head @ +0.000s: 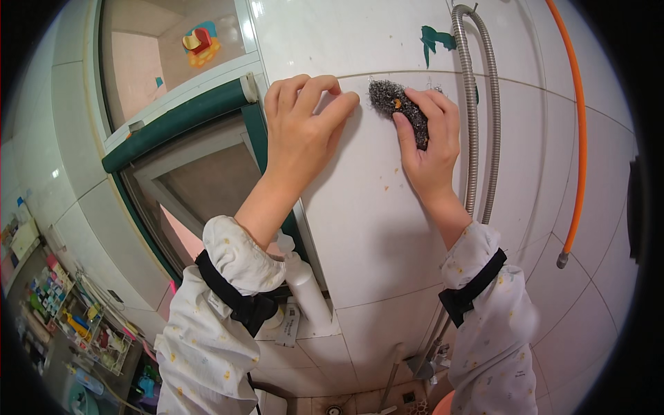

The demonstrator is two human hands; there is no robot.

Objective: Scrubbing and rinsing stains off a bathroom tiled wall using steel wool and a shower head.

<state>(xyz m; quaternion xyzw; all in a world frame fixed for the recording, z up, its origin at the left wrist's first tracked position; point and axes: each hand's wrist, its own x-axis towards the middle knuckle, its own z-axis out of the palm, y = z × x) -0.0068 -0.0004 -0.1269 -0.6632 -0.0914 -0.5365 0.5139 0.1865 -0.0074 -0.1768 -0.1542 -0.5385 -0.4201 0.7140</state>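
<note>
My right hand (433, 140) grips a grey steel wool scourer (399, 106), pressed against the white wall tile (363, 207). An orange-brown fleck sticks to the scourer. Left of it, my left hand (308, 116) is raised at the wall beside the window, fingers curled and apart, holding nothing that shows. Its fingertips are partly turned from view. Green residue (436, 41) clings to the tile above my right hand, and small brown specks dot the tile below the scourer.
A metal shower hose (469, 104) hangs just right of my right hand, with an orange hose (581, 129) farther right. At left is a green-framed window (176, 124). A white pump bottle (308, 290) and a tube (289, 324) stand on the sill. Loaded racks (78, 321) are lower left.
</note>
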